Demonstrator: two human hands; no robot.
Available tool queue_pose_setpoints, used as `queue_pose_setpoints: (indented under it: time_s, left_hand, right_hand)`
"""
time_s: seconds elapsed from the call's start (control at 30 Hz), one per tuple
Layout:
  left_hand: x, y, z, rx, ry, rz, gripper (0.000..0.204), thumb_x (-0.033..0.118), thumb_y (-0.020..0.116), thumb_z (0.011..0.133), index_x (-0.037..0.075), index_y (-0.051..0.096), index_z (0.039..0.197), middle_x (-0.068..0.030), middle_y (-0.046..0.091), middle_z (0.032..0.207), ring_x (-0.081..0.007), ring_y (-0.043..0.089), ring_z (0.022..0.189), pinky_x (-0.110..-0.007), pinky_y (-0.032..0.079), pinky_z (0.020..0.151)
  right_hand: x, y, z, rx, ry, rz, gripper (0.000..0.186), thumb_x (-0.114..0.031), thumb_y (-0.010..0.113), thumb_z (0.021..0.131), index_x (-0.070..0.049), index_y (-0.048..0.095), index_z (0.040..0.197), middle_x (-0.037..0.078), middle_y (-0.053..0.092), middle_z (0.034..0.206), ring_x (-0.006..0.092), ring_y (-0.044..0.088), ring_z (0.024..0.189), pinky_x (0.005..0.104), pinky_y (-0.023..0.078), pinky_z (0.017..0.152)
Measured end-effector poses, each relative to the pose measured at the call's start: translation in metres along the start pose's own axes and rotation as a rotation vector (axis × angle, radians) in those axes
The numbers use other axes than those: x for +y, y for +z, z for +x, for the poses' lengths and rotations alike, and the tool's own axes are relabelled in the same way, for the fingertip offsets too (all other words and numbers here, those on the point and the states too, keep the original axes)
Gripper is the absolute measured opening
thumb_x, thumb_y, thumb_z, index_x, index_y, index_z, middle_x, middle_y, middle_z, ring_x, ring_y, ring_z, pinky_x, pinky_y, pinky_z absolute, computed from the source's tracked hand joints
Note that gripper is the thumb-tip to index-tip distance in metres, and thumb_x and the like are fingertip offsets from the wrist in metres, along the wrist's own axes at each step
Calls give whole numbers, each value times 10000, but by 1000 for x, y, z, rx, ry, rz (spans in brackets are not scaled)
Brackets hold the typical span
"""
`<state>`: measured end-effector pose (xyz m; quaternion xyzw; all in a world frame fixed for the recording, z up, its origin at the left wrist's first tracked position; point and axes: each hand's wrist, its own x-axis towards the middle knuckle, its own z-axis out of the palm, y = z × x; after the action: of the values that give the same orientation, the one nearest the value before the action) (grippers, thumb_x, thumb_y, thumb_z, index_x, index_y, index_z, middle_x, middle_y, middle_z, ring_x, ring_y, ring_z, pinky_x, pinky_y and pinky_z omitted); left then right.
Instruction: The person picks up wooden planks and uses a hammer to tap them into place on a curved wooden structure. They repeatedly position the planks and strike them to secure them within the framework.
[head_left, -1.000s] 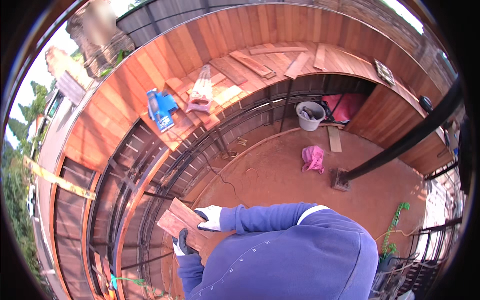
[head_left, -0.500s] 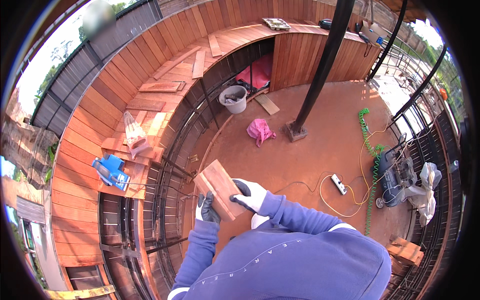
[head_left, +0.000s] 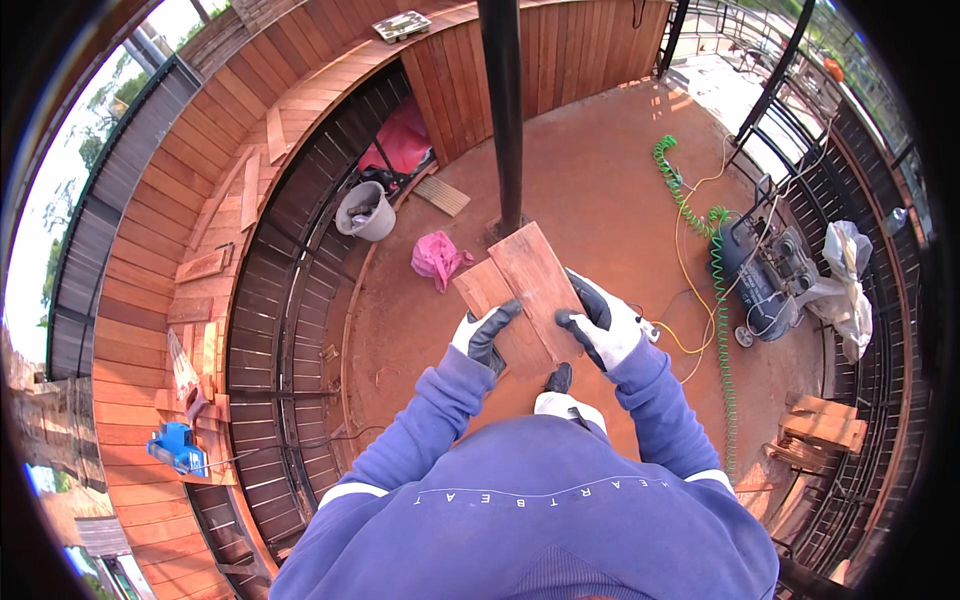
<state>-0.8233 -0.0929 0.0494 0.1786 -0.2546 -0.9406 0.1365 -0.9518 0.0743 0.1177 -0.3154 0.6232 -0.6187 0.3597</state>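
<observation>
Left hand: my gloved left hand point(head_left: 487, 335) is clamped on the left edge of the wooden boards point(head_left: 522, 296), fingers curled over the top face.
Right hand: my gloved right hand point(head_left: 603, 327) is closed on their right edge.
Boards: I hold two short reddish planks, stacked and slightly fanned, in front of my chest above the red floor point(head_left: 590, 190).
Beyond: a pink cloth point(head_left: 437, 257) just past the boards, a black post point(head_left: 503, 110) behind.
Left: a grey bucket point(head_left: 364, 211) by the curved wooden bench point(head_left: 170, 250).
Right: a compressor point(head_left: 762, 268) with a green coiled hose point(head_left: 690, 205).
</observation>
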Motion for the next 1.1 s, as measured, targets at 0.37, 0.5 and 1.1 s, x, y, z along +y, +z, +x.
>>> queue_pose_setpoints:
  time_s: [0.37, 0.5, 1.1]
  left_hand:
    - [-85, 112, 253, -46, -203, 14, 600, 173, 756, 877, 37, 469, 1385, -161, 613, 1246, -334, 644, 1145, -520, 557, 992]
    - [-104, 140, 354, -9, -300, -41, 495, 141, 781, 860, 36, 560, 1290, -145, 658, 1162, -315, 676, 1071, -506, 599, 903]
    - [9, 260, 857, -138, -62, -111, 461, 191, 739, 908, 71, 560, 1316, -111, 671, 1194, -282, 667, 1104, -466, 562, 972]
  right_hand:
    - [11, -216, 72, 416, 21, -39, 665, -177, 804, 800, 37, 519, 1361, 99, 644, 1200, 170, 599, 1144, 329, 475, 1004]
    - [21, -259, 127, 683, -56, 192, 417, -122, 754, 861, 50, 618, 1216, 67, 681, 1101, 136, 626, 1012, 287, 501, 914]
    - [-24, -552, 578, 453, -62, -89, 288, -107, 793, 842, 62, 696, 1054, 71, 733, 903, 112, 661, 786, 291, 551, 694]
